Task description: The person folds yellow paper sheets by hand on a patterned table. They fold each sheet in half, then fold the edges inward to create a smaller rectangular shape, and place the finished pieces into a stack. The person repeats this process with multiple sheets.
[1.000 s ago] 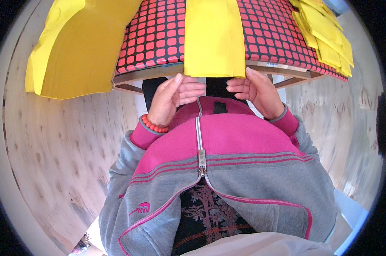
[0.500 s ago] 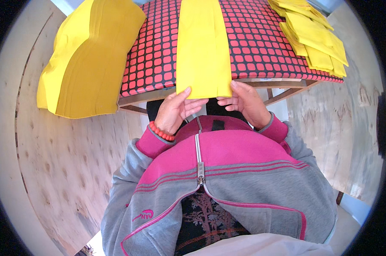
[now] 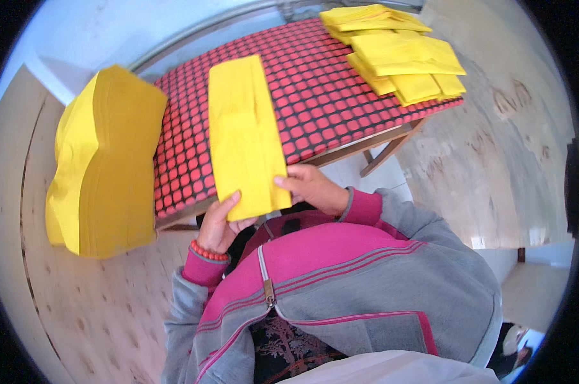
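A long, flat-folded piece of yellow cloth-like material (image 3: pixel 248 137) stretches from my hands over the checked table, its near end hanging past the front edge. My left hand (image 3: pixel 219 224), with a red bead bracelet at the wrist, pinches the near left corner, thumb on top and fingers beneath. At the near right corner, my right hand (image 3: pixel 315 191) grips it the same way. Some fingertips are hidden under the material. Left of the table is a tall stack of yellow sheets (image 3: pixel 126 173) with curved sides. A pile of folded yellow pieces (image 3: pixel 408 54) lies at the far right.
A red-and-black checked cover (image 3: pixel 309 83) spreads over the small wooden-legged table (image 3: pixel 373 137). Pale wooden boards (image 3: pixel 97 307) flank it on the left, with another wooden surface (image 3: pixel 475 160) on the right. A bluish wall (image 3: pixel 142 25) rises behind.
My view has turned, so the table and yellow things sit lower and farther left. My right thumb has come farther onto the folded piece's face. Both hands still hold its near end.
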Available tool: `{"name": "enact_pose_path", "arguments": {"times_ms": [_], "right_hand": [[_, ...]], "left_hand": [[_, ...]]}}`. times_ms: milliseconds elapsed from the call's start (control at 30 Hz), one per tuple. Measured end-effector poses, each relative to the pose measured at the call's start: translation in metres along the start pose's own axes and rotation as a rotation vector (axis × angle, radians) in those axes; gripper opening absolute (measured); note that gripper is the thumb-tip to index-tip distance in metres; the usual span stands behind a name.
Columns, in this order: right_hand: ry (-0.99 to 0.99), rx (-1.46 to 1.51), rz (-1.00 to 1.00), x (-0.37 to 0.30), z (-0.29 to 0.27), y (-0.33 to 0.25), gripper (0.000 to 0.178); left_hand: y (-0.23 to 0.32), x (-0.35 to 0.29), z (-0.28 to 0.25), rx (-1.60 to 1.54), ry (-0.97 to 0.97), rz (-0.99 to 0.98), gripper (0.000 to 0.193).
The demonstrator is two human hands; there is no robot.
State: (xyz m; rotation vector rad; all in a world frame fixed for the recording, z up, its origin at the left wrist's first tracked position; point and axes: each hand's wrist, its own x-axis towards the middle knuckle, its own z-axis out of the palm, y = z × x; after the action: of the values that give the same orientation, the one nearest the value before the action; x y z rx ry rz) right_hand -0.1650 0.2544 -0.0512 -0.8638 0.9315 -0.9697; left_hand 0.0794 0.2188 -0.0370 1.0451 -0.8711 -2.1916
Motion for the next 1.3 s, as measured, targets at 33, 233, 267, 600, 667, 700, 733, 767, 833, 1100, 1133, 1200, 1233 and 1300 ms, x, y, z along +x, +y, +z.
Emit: {"name": "enact_pose_path", "arguments": {"times_ms": [33, 233, 267, 600, 667, 700, 733, 767, 833, 1100, 1133, 1200, 1233, 1300], "right_hand": [[-0.002, -0.007, -0.004, 0.0, 0.002, -0.002, 0.035], [-0.02, 0.125, 0.079, -0.008, 0.002, -0.014, 0.045], [-0.02, 0.119, 0.081, -0.009, 0.002, -0.013, 0.047], [-0.083, 0.333, -0.375, -0.038, -0.003, 0.037, 0.07], [-0.097, 0.285, -0.489, -0.046, -0.008, 0.045, 0.065], [-0.081, 0.277, -0.492, -0.048, -0.009, 0.048, 0.061], [-0.049, 0.27, -0.492, -0.05, -0.011, 0.049, 0.057], [0.053, 0.267, -0.462, -0.052, -0.013, 0.049, 0.053], [0.252, 0.255, -0.416, -0.054, -0.017, 0.044, 0.045], [0.457, 0.341, -0.299, -0.059, -0.022, 0.012, 0.036], [0.4, 0.395, -0.307, -0.061, -0.023, 0.009, 0.036], [0.306, 0.478, -0.218, -0.063, -0.027, 0.006, 0.037], [0.265, 0.544, -0.241, -0.065, -0.028, 0.005, 0.038], [0.254, 0.633, -0.256, -0.068, -0.029, 0.005, 0.038]], "left_hand": [[0.001, 0.001, 0.004, 0.033, 0.053, 0.012, 0.04], [0.007, -0.012, 0.013, 0.102, 0.092, 0.038, 0.034], [0.007, -0.015, 0.013, 0.084, 0.051, 0.034, 0.034], [0.003, 0.012, 0.059, 0.087, -0.04, -0.038, 0.037], [-0.001, 0.02, 0.073, 0.097, -0.113, -0.049, 0.037], [-0.004, 0.023, 0.08, 0.096, -0.154, -0.056, 0.038], [-0.007, 0.027, 0.087, 0.163, -0.182, -0.07, 0.038], [-0.012, 0.029, 0.093, 0.206, -0.166, -0.098, 0.038], [-0.018, 0.038, 0.105, 0.27, -0.188, -0.109, 0.038], [-0.025, 0.05, 0.118, 0.311, -0.227, -0.204, 0.038], [-0.026, 0.052, 0.118, 0.311, -0.251, -0.181, 0.039], [-0.03, 0.056, 0.118, 0.288, -0.262, -0.194, 0.039], [-0.032, 0.058, 0.118, 0.274, -0.275, -0.201, 0.038], [-0.035, 0.06, 0.118, 0.222, -0.292, -0.193, 0.039]]}}
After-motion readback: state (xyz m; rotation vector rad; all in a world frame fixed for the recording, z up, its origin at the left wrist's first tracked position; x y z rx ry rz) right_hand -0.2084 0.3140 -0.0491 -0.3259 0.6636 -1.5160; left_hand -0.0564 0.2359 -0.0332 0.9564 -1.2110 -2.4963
